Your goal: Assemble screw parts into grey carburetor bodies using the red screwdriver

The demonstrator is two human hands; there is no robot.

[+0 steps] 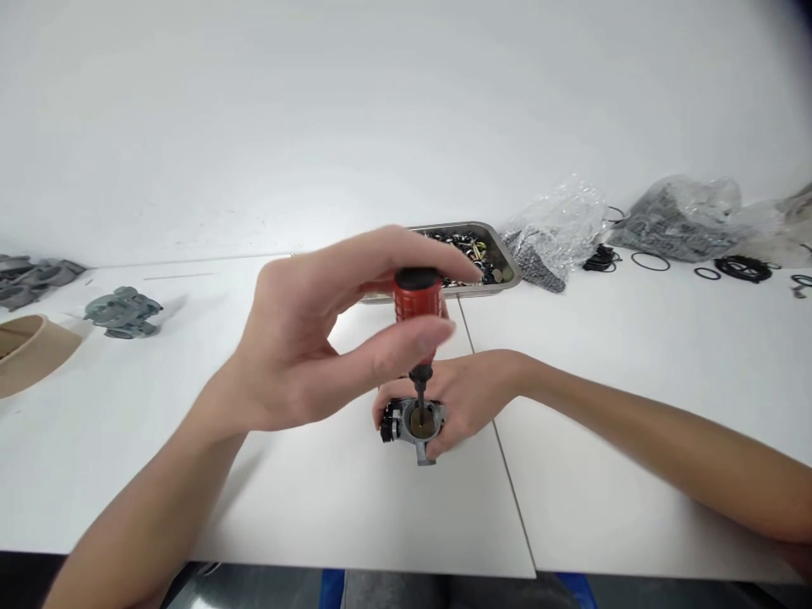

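The left hand pinches the red handle of a screwdriver upright between thumb and fingers, its tip set down into a small metal part. The right hand wraps that part, pressing it on the desk near the front edge. Bare desk lies either side; a metal tray sits toward the back edge.

Your left hand sits above your right hand, with the metal part under the screwdriver, the tray behind both, and the bags far right.
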